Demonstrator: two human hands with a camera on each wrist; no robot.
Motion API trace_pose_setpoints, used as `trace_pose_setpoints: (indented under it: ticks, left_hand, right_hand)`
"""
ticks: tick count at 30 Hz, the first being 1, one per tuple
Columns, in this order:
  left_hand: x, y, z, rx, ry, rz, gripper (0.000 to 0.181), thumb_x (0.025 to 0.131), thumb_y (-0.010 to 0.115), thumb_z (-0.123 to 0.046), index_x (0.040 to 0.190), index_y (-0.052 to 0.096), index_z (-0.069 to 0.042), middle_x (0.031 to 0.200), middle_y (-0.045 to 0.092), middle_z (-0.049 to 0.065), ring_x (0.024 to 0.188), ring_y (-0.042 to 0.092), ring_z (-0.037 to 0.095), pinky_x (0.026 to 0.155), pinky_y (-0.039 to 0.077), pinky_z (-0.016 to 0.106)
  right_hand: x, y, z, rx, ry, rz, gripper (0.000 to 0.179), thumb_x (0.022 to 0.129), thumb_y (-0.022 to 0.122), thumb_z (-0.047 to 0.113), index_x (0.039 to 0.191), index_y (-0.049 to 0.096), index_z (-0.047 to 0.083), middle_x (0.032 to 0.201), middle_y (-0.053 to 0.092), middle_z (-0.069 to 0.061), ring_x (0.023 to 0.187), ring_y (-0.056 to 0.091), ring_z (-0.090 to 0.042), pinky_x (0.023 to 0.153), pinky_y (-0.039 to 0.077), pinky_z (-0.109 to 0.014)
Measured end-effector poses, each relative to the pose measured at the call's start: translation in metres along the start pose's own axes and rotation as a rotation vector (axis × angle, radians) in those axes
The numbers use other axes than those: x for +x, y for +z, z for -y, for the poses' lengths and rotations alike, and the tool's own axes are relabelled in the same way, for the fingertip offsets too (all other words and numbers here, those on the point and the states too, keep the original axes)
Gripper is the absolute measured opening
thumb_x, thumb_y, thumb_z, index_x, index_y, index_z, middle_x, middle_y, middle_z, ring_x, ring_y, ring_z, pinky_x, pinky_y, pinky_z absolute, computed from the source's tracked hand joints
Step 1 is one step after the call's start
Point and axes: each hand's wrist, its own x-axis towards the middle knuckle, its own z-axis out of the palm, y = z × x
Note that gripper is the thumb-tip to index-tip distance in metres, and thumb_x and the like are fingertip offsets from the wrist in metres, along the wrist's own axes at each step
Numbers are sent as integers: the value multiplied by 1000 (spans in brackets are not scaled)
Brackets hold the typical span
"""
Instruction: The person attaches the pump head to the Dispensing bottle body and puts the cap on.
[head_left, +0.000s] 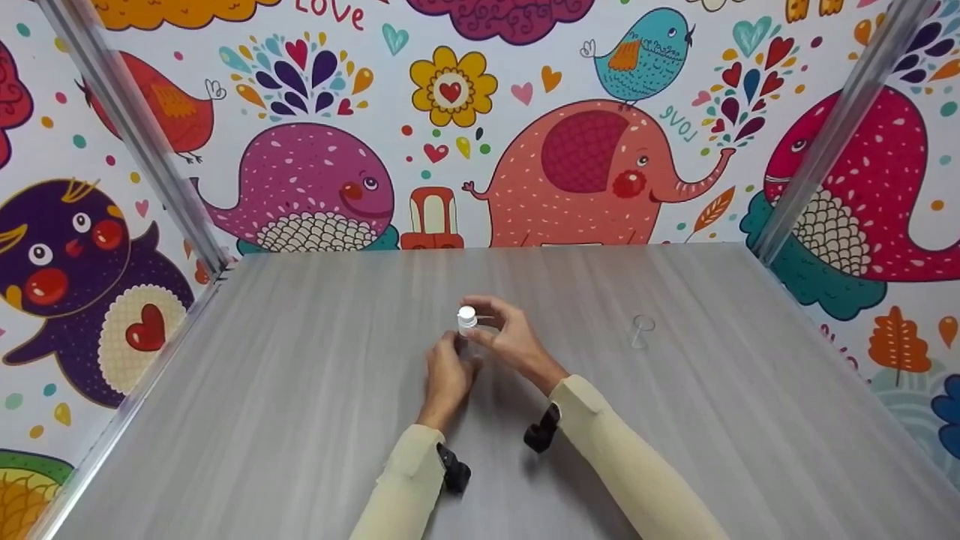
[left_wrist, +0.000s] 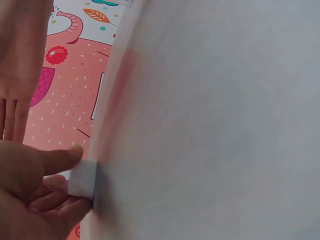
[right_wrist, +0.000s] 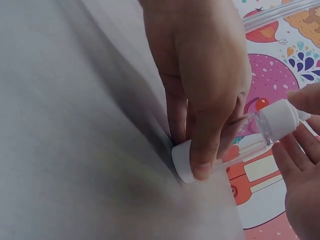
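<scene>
A clear, slim bottle (right_wrist: 241, 158) with a white cap (head_left: 466, 313) and a white base (right_wrist: 182, 162) stands upright above the table. Its cap has a small white projection at the side. My left hand (head_left: 448, 379) grips the bottle low down; in the left wrist view its thumb and fingers pinch the white base (left_wrist: 82, 178). At the top, my right hand (head_left: 517, 341) curves round the cap, with the thumb on one side and the fingers on the other. The left hand hides part of the bottle's body.
A small clear cup (head_left: 642, 324) stands on the grey table (head_left: 315, 420), to the right of both hands. Metal posts (head_left: 810, 150) rise at the table's far corners, and cartoon-printed walls (head_left: 450, 157) enclose the back and sides.
</scene>
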Motion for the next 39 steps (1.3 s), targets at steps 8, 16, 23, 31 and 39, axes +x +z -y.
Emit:
trace_pose_setpoints:
  ticks: [8, 16, 23, 31, 39]
  left_hand:
    - [1, 2, 0, 44, 24, -26, 27, 77, 66, 10, 103, 66, 6, 101, 72, 25, 89, 67, 35, 82, 53, 50]
    - [2, 2, 0, 72, 3, -17, 23, 77, 65, 10, 99, 65, 6, 95, 72, 23, 81, 64, 33, 77, 52, 49]
    - [2, 1, 0, 54, 1, -26, 23, 76, 65, 10, 98, 65, 6, 94, 71, 24, 79, 62, 32, 75, 51, 48]
    - [2, 1, 1, 27, 1, -27, 25, 74, 69, 9, 99, 66, 6, 94, 72, 23, 80, 63, 32, 75, 52, 48]
    - [2, 1, 1, 48, 16, -20, 26, 74, 75, 6, 98, 65, 7, 92, 71, 24, 77, 61, 30, 75, 51, 47]
  right_hand:
    - [1, 4, -3, 19, 1, -36, 43, 90, 64, -3, 132, 60, 3, 130, 64, -18, 119, 62, -32, 105, 48, -48]
    - [0, 5, -7, 47, 6, -77, 40, 89, 65, -5, 129, 60, -2, 125, 65, -19, 117, 62, -33, 102, 49, -51]
    - [1, 7, -6, 41, 1, -93, 41, 87, 69, -4, 127, 61, -1, 122, 66, -20, 115, 62, -35, 105, 45, -56]
    - [-4, 10, 7, 31, -5, -110, 42, 87, 70, -5, 127, 59, -6, 123, 64, -26, 116, 60, -42, 106, 43, -60]
    - [-4, 5, -7, 104, 17, -113, 42, 90, 69, 3, 130, 59, -2, 131, 62, -19, 122, 61, -35, 101, 51, -46]
